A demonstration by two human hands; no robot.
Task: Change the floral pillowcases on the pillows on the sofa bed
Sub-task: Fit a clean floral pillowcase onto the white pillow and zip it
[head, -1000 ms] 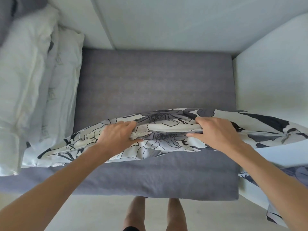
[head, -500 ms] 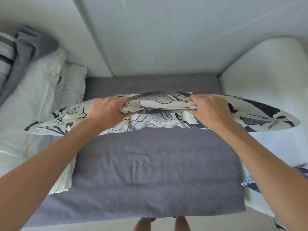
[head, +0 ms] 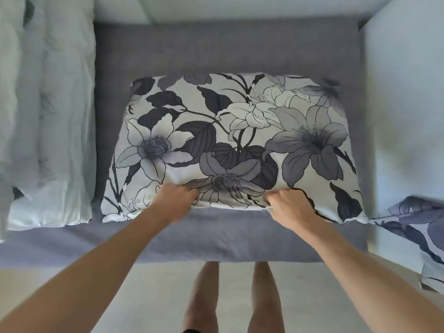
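A pillow in a white pillowcase with grey and dark blue flowers [head: 230, 140] lies flat on the grey sofa bed [head: 216, 46], its printed face up. My left hand [head: 174, 201] grips the pillowcase's near edge left of centre. My right hand [head: 290, 207] grips the same edge further right, and the fabric bunches between the two hands. A second floral pillowcase [head: 415, 227] hangs at the right edge of the sofa bed, partly out of view.
Pale plain pillows and bedding [head: 45, 116] are piled along the left side of the sofa bed. A white armrest or panel [head: 406, 104] stands on the right, and a white wall runs behind. My bare legs [head: 230, 296] stand on the light floor before the sofa's front edge.
The pillow was held up edge-on in both hands; it now lies flat on the sofa bed with its printed face up. Both hands still grip its near edge.
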